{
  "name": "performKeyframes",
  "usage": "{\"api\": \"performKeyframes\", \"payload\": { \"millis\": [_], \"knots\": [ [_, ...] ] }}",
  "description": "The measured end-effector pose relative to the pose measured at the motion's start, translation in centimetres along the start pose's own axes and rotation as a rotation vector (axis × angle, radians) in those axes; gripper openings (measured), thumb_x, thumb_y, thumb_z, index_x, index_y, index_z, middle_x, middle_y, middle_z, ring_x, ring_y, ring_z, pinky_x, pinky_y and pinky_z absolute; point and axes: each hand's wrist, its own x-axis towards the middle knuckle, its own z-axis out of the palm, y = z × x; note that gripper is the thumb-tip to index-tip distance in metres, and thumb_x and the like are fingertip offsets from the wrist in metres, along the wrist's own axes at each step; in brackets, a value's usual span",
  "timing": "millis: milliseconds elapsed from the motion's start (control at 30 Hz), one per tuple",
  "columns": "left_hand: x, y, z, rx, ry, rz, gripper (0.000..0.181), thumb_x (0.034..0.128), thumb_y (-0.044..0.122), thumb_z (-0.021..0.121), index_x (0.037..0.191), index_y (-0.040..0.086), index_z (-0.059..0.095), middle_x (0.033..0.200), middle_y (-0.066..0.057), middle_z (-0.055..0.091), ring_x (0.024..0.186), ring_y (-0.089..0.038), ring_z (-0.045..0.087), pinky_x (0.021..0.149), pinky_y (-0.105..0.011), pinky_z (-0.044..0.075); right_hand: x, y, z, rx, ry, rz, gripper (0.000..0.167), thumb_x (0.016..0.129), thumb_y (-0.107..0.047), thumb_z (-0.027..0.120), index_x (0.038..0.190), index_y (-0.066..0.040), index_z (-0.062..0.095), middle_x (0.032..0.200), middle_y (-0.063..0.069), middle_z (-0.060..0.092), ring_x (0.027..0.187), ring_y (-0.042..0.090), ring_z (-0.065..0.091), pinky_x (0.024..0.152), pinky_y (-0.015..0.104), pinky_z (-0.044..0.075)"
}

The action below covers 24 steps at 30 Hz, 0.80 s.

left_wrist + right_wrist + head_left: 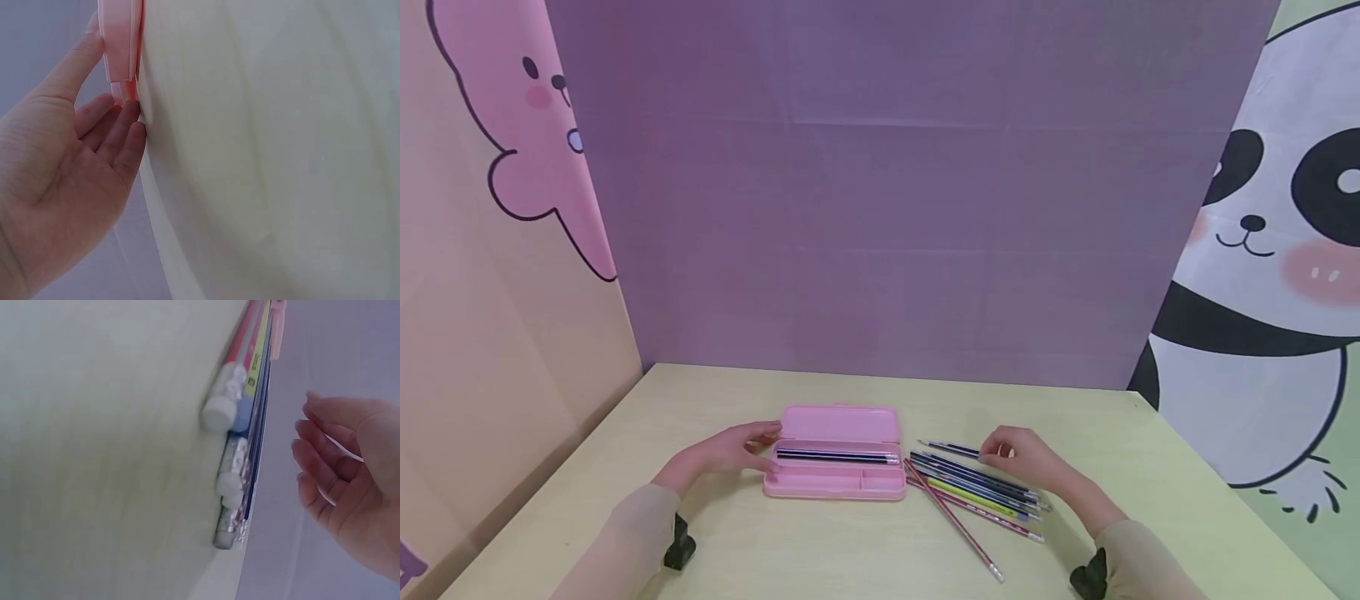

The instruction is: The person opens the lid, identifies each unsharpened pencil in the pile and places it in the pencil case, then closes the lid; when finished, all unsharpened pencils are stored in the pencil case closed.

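An opened pink pencil case [835, 493] lies on the table, its lid [841, 423] folded back. Several dark striped pencils [835, 456] lie in its long far compartment. At the case's left end is my left hand [730, 450]; its thumb touches the case and its loosely bent fingers reach the lid's edge. My right hand [1026, 454] hovers near a dark pencil [943, 447] behind the pile, covering that pencil's right end in the head view. The right wrist view shows its fingers relaxed, with nothing between them.
Right of the case lies a pile of dark pencils [977, 475], with a yellow pencil [973, 497] among them. Two red pencils lie nearest me, one [958, 525] slanting across toward the front. A purple backdrop [880, 208] stands behind the table [820, 550].
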Motion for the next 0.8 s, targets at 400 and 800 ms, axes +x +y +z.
{"api": "performKeyframes", "payload": {
  "millis": [400, 800],
  "knots": [
    [-0.2, 0.3, -0.1, 0.021, -0.001, 0.021, 0.082, 0.0797, 0.032, 0.074, 0.144, 0.001, 0.034, 0.142, -0.019, 0.044, 0.126, -0.038, 0.044, 0.106, -0.052, 0.037, -0.4, -4.5, 2.4, 0.153, -0.184, -0.048, 0.008, 0.089, -0.023, 0.065, 0.087, -0.016, 0.067, 0.074, -0.010, 0.062, 0.064, -0.003, 0.046, 0.057, 0.017, 0.043],
    [0.0, 0.0, 0.0, -0.004, -0.008, 0.002, 0.084, 0.0783, 0.034, 0.075, 0.145, 0.004, 0.033, 0.143, -0.017, 0.043, 0.128, -0.037, 0.042, 0.108, -0.052, 0.034, -0.8, -8.6, 3.8, 0.159, -0.302, 0.030, 0.017, 0.084, -0.030, 0.069, 0.073, -0.018, 0.065, 0.063, -0.014, 0.054, 0.058, -0.004, 0.043, 0.052, 0.014, 0.039]
  ]
}}
